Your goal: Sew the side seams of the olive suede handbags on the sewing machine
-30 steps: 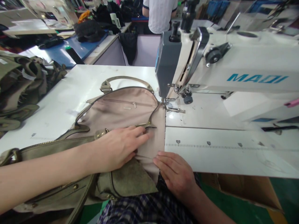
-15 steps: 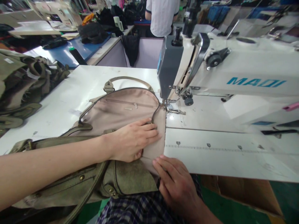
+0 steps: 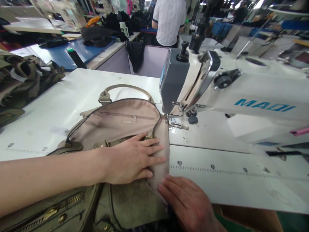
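Observation:
An olive handbag (image 3: pixel 135 203) with a pinkish-beige lining (image 3: pixel 118 116) lies unzipped on the white sewing table, its right lining edge running up to the sewing machine's presser foot (image 3: pixel 168 120). My left hand (image 3: pixel 130 158) rests flat on the lining and the bag's zipper edge, fingers spread. Lower down, my right hand (image 3: pixel 188 199) has its fingers together over the near corner of the lining edge, apparently pinching it; the thumb is hidden. A rolled handle (image 3: pixel 127 86) arches at the bag's far side.
The sewing machine (image 3: pixel 253 93) fills the right side. A printed ruler scale (image 3: pixel 212 168) runs along the table right of the bag. More olive bag pieces (image 3: pixel 21 77) are heaped at left. A thread cone (image 3: pixel 76 58) and a person in a white shirt (image 3: pixel 170 22) are beyond.
My left hand's fingers have spread wider on the lining. My view has shifted, so machine and table sit lower in the picture. The right hand stays at the lining's near edge.

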`<state>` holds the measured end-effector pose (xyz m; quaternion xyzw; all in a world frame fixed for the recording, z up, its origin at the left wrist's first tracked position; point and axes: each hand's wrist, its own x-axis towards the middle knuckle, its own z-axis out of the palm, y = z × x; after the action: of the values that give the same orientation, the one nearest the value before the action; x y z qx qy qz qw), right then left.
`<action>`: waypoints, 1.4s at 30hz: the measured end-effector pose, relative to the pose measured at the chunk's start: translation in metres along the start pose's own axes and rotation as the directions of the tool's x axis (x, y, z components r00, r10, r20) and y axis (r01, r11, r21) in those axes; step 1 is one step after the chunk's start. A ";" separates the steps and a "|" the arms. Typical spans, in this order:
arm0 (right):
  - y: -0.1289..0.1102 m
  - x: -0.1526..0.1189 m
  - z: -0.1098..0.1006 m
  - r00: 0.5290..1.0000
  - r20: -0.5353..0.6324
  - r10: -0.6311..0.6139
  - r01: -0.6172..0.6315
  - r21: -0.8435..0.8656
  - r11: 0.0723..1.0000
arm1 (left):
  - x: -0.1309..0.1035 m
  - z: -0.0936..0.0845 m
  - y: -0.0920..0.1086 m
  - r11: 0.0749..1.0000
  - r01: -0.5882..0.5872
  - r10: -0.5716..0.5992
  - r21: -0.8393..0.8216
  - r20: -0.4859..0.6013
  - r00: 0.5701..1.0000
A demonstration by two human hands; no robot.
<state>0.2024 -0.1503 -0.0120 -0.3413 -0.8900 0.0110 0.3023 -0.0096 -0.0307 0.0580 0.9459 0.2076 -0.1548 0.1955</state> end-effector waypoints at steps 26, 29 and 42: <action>0.065 0.047 0.026 0.999 -0.023 -0.034 0.030 -0.152 0.988 | 0.039 -0.053 -0.080 0.992 0.103 -0.111 0.078 0.104 0.988; 0.076 0.053 0.029 0.999 -0.006 -0.052 0.051 -0.165 0.985 | 0.045 -0.054 -0.094 0.996 0.057 -0.062 0.069 0.079 0.995; 0.102 0.062 0.042 1.000 0.023 -0.009 0.014 -0.216 0.976 | 0.000 -0.085 -0.048 0.961 0.103 -0.118 0.256 0.042 0.992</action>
<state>0.2047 -0.0263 -0.0362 -0.3668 -0.8911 -0.0838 0.2537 -0.0129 0.0465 0.1177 0.9452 0.2328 -0.2177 0.0700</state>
